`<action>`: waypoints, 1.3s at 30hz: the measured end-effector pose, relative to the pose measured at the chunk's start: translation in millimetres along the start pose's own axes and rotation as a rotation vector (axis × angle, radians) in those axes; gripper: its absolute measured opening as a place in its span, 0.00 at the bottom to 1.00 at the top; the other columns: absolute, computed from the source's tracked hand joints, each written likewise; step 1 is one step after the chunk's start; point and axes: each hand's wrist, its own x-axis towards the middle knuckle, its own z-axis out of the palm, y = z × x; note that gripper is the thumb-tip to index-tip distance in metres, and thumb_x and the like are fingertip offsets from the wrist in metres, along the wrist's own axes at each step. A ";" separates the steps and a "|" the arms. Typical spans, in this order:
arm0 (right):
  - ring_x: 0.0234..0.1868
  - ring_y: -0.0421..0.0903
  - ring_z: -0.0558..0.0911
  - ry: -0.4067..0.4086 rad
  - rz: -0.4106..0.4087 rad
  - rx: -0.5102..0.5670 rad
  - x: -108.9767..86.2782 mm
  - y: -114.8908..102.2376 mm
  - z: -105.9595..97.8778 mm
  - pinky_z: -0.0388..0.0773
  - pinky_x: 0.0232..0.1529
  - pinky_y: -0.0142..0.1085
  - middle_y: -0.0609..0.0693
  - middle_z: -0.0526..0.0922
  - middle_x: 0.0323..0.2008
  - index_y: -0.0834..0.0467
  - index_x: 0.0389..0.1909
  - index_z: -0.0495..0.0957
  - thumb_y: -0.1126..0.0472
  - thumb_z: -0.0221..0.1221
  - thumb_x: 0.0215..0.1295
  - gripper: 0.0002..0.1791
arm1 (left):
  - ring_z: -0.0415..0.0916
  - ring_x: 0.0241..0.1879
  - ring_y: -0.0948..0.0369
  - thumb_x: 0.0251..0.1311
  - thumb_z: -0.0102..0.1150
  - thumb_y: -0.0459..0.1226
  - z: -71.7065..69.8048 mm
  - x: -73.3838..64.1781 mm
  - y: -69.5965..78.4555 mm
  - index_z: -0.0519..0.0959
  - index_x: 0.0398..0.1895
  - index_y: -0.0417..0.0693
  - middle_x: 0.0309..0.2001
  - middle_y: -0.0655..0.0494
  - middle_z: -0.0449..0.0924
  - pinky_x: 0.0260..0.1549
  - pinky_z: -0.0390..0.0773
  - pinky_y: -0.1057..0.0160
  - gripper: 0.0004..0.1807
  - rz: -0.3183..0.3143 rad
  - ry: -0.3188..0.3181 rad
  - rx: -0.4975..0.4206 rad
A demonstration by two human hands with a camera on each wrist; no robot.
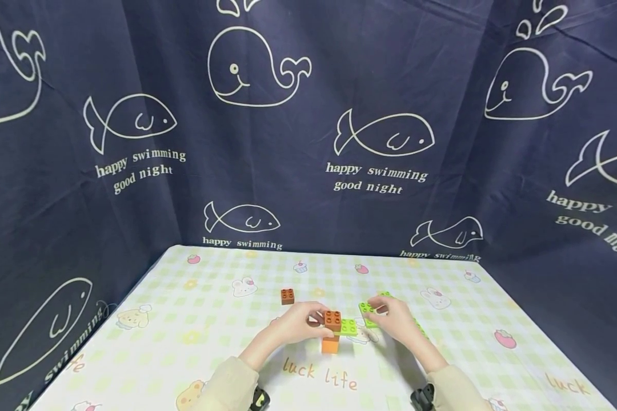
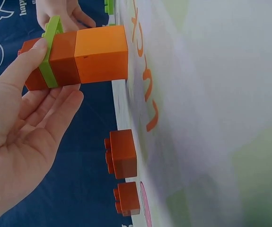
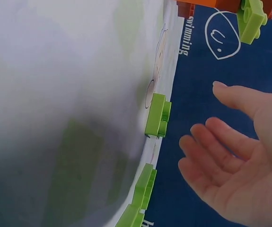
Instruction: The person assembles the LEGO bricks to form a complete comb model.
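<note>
My left hand (image 1: 302, 323) holds an upright stack of toy building bricks between thumb and fingers. From the top, the stack has a reddish-brown brick (image 1: 332, 319), a thin lime-green brick (image 1: 348, 327) jutting out to the right, another reddish-brown brick (image 2: 64, 57) and an orange brick (image 2: 101, 54) at the bottom. The thumb presses the side at the green layer. To the right, my right hand (image 1: 395, 321) hovers over loose green bricks, its fingers relaxed. The right wrist view shows nothing in its grasp, with a green brick (image 3: 155, 116) on the table nearby.
Two loose reddish-brown bricks (image 2: 124, 153) (image 2: 128, 198) lie on the table left of the stack. More green bricks (image 3: 145, 187) lie around the right hand, partly hidden by it in the head view. A patterned cloth (image 1: 211, 342) covers the table; a dark blue curtain (image 1: 308, 142) hangs behind.
</note>
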 end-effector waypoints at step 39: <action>0.40 0.54 0.79 -0.065 0.183 -0.169 12.6 -4.7 9.4 0.80 0.41 0.46 0.60 0.81 0.39 0.69 0.44 0.77 0.57 0.66 0.54 0.22 | 0.78 0.41 0.67 0.50 0.68 0.47 -1.3 -1.2 3.4 0.76 0.53 0.43 0.48 0.53 0.81 0.41 0.79 0.74 0.28 -0.024 -0.012 -0.002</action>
